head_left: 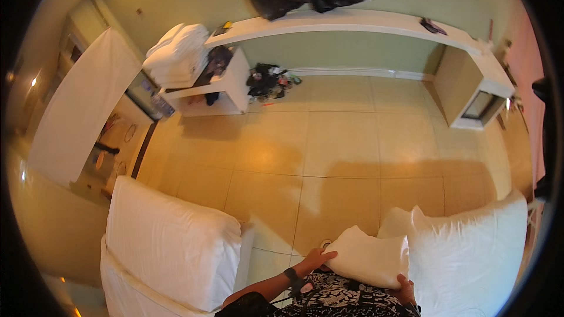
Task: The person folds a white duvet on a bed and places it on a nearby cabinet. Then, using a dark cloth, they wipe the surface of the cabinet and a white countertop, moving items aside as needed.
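Note:
A plump white pillow (370,256) in a smooth white case is held low in front of my body, between both hands. At its left edge, the fingers of my left hand (318,260) grip the case; a dark watch is on that wrist. My right hand (404,289) holds the lower right corner, its thumb on the fabric and its other fingers mostly hidden. Close by on the right, a white-covered bed (470,258) lies behind the pillow's right end. The pillow's underside is out of sight.
Another white-covered bed (170,246) stands at left, with tiled floor (341,135) between. Along the far wall runs a white shelf (352,20). Folded white linen (179,56) is stacked on a cabinet (238,85); a dark heap (270,82) lies beside it. A white sheet (76,111) hangs at left.

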`<state>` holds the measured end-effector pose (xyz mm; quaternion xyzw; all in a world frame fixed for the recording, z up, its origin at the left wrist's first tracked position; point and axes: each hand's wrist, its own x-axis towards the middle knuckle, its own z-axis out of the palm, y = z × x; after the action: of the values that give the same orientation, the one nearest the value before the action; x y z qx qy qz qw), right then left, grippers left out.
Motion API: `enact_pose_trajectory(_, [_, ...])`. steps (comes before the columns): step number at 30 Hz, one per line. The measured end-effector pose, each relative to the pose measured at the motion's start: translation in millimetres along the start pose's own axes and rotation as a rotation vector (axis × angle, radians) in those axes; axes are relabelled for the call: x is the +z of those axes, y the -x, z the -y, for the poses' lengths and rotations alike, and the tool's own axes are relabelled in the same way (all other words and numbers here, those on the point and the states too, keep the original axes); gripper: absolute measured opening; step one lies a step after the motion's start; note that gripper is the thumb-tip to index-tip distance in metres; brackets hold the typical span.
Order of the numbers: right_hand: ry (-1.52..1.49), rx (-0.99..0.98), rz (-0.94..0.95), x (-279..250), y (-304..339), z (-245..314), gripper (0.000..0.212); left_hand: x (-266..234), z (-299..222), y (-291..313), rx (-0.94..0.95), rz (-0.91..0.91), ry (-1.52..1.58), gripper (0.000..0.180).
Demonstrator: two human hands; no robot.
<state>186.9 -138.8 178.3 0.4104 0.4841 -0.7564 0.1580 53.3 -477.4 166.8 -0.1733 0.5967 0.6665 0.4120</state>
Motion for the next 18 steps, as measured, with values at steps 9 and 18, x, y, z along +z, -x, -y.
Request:
enact_pose_trajectory(9, [0.322,0.014,0.276,122.5,-53.6,92.8,0.035,-46.5,33.0,19.4,-0.064,-0.148,0.417,0.058])
enact_pose_trajectory(18, [0.409,0.167,0.454,216.1,-97.4,159.0,0.038,-32.9,18.4,11.9,-0.038,-0.512,0.599,0.051])
